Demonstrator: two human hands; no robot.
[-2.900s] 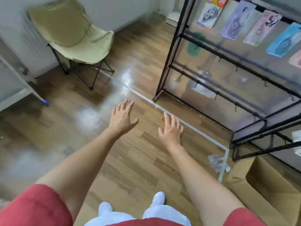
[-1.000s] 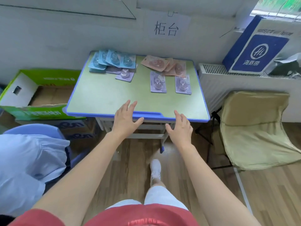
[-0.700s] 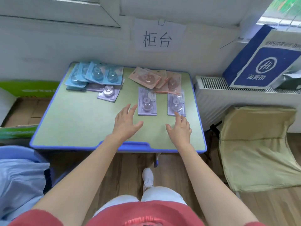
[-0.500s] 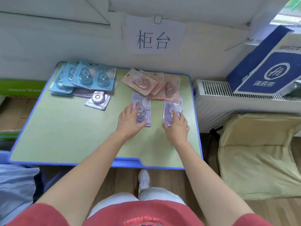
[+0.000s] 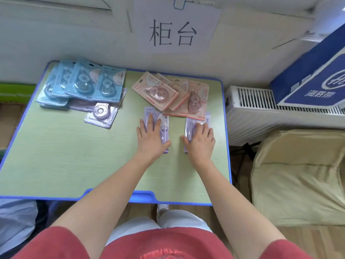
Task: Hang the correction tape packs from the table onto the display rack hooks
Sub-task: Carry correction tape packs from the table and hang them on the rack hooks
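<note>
Head view: two purple correction tape packs lie flat on the green desk (image 5: 74,165), just in front of fanned pink packs (image 5: 158,90). The left hand (image 5: 151,139) rests on the left purple pack (image 5: 165,122) and the right hand (image 5: 200,144) on the right purple pack (image 5: 188,126). The fingers (image 5: 149,124) are straight and released, covering each pack's near half. Blue packs (image 5: 84,83) lie at the far left corner. A radiator (image 5: 252,109) and a beige chair (image 5: 298,174) stand to the right.

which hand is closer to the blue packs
Left. The left hand lies on a purple pack right of the blue packs; the right hand is farther right.
</note>
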